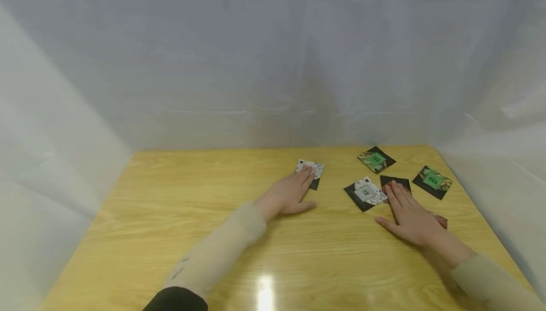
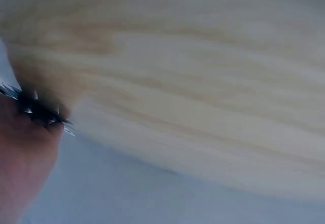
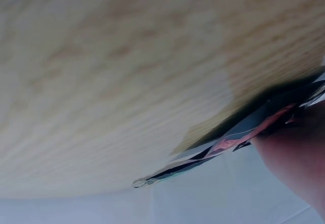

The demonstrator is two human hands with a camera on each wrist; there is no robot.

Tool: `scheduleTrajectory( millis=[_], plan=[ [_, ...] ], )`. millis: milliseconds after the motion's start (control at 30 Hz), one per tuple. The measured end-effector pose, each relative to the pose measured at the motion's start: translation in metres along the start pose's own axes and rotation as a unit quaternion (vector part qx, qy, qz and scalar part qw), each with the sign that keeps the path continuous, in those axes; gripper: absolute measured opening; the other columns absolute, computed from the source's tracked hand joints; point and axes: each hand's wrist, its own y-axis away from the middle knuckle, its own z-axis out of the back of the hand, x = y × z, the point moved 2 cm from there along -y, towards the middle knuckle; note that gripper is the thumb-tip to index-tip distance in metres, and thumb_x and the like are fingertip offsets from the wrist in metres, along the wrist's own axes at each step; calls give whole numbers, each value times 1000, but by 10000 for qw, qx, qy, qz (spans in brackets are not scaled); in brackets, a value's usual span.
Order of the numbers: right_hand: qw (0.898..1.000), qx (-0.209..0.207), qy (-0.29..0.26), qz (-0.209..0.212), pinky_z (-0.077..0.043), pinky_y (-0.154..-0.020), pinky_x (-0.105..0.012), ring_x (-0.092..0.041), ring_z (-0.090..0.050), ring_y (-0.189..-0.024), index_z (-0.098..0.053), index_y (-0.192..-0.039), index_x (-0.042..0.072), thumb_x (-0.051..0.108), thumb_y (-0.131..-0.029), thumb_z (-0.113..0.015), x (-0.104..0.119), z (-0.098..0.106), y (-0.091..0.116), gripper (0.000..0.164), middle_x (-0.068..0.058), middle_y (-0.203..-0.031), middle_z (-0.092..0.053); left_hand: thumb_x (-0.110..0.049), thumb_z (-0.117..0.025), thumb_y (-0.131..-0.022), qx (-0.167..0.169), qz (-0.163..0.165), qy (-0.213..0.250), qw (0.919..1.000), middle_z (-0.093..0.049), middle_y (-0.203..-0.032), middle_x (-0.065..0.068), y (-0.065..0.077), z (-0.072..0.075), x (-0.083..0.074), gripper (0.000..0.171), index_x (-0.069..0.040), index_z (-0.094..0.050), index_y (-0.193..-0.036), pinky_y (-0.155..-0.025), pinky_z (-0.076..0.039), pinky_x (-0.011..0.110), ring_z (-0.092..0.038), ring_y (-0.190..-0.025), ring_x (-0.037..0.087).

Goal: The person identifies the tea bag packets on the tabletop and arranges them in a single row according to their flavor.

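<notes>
My left hand (image 1: 290, 193) lies with straight fingers on a flat white-and-black square packet (image 1: 316, 169), covering part of it. In the left wrist view only the packet's dark edge shows beside the hand. My right hand (image 1: 411, 221) has its fingers extended over a black-and-red packet (image 1: 396, 180). A reddish packet (image 1: 440, 219) is mostly hidden beneath or behind that hand. Close to its fingertips on the left lies another white-and-black packet (image 1: 366, 193). The right wrist view shows thin packet edges (image 3: 236, 137) low against the tabletop.
A green-and-black packet (image 1: 377, 160) lies near the table's back edge, and a similar green-and-black packet (image 1: 432, 182) lies toward the right edge. The wooden table (image 1: 179, 216) is bordered by a pale cloth (image 1: 213, 64) behind and at both sides.
</notes>
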Motion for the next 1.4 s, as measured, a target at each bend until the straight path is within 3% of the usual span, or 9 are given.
scheduleTrajectory(
  millis=[200, 700, 1067, 1400],
  plan=[
    [9998, 12, -206, -18, -16, -133, -66, -56, -9, -161, -13, -165, -11, 54, -107, -55, -5, -2, 1, 97, -37, -173, -5, -63, -39, -109, -110, -11, 191, 9998, -12, -178, 21, 19, -3, 5, 91, 3, -19, -168, -138, -19, 40, -13, -167, 33],
    [9996, 25, -288, 11, -17, -132, -68, -57, -9, -160, -13, -165, -12, 54, -107, -55, -1, 0, -2, 97, -38, -173, -5, -62, -37, -110, -116, 203, 454, 9987, -8, -178, 21, 61, -19, 29, 90, 3, -16, -168, -138, -15, 42, -10, -167, 33],
    [9996, 8, -283, 28, -15, -133, -67, -56, -10, -160, -12, -165, -13, 53, -108, -54, -3, 1, -1, 97, -37, -173, -6, -62, -39, -109, -189, 504, 633, 9965, -5, -178, 22, 89, -20, 41, 91, 3, -15, -168, -138, -16, 44, -8, -167, 35],
    [9995, 21, -303, 41, -16, -133, -66, -56, -10, -161, -12, -165, -12, 54, -108, -54, -3, 1, -2, 97, -37, -173, -6, -59, -43, -109, -394, 761, 762, 9934, -9, -176, 26, 120, -28, 65, 92, 8, -17, -166, -137, -19, 49, -12, -166, 40]
  ],
)
